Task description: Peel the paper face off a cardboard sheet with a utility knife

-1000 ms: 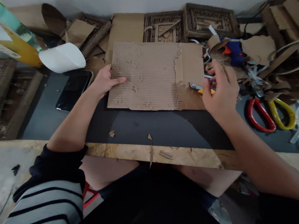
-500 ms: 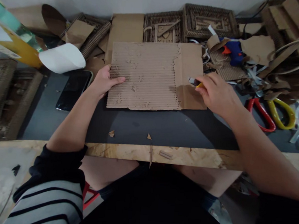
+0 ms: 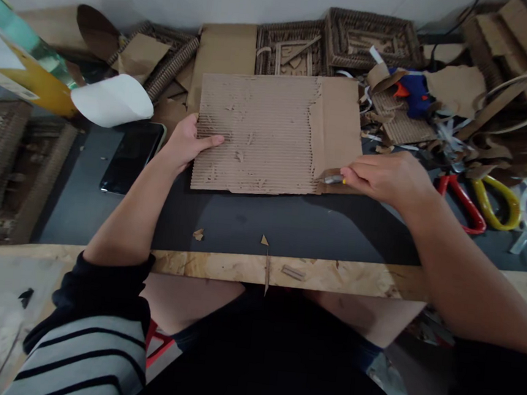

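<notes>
A sheet of cardboard (image 3: 255, 132) lies flat on the dark mat, its ridged corrugation bare over most of it and smooth paper left along the right side. My left hand (image 3: 189, 143) grips the sheet's left edge, thumb on top. In my right hand (image 3: 383, 177) is a small utility knife (image 3: 334, 179) with a bit of yellow showing; most of its handle is hidden by my fingers. The knife's tip points left, at the lower end of the border between smooth paper and ridges. Whether the blade is under the paper I cannot tell.
A phone (image 3: 133, 156) and a white paper roll (image 3: 113, 99) lie left of the sheet. Scissors with red and yellow handles (image 3: 496, 202), a blue glue gun (image 3: 413, 94) and cardboard scraps crowd the right. Woven-looking trays (image 3: 373, 38) stand behind. Small scraps (image 3: 292, 272) lie near the front edge.
My right hand has moved down and slightly right with the knife, from mid-height of the smooth strip to its lower end. My left hand keeps its hold on the sheet.
</notes>
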{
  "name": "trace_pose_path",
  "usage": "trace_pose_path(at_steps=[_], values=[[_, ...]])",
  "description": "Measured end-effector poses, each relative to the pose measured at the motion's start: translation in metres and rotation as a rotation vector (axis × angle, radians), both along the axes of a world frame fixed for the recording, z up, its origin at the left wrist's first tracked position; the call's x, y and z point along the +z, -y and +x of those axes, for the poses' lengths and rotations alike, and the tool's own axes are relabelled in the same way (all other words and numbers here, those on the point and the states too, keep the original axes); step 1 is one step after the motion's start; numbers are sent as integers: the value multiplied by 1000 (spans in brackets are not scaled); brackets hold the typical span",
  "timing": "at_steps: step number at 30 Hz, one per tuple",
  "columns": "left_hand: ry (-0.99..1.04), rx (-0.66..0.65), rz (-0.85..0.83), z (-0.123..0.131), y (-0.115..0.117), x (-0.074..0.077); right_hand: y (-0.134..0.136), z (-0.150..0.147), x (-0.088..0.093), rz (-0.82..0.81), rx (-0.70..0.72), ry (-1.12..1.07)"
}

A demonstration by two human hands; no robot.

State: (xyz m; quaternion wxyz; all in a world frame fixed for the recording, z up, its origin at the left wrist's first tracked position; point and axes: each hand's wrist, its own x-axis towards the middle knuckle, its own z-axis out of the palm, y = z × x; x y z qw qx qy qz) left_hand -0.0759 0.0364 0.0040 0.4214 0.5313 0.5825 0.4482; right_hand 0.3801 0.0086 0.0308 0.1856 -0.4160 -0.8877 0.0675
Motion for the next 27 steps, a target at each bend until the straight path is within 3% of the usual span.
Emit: trace_pose_path(at_steps=[8, 13, 16, 22, 24, 27], values=[[5, 2, -2, 3, 2, 3, 6, -9, 7, 60, 2, 218], [1, -2, 3, 2, 1, 3, 9, -20, 1, 38, -22, 134], [12, 0, -1, 2, 1, 2, 9, -26, -4, 39, -143, 76], [20, 1, -25, 2, 2, 4, -1, -22, 1, 6, -550, 114], [16, -6, -22, 3, 2, 4, -3, -18, 2, 32, -511, 64], [22, -9, -2, 3, 2, 3, -1, -18, -1, 149, -200, -114]])
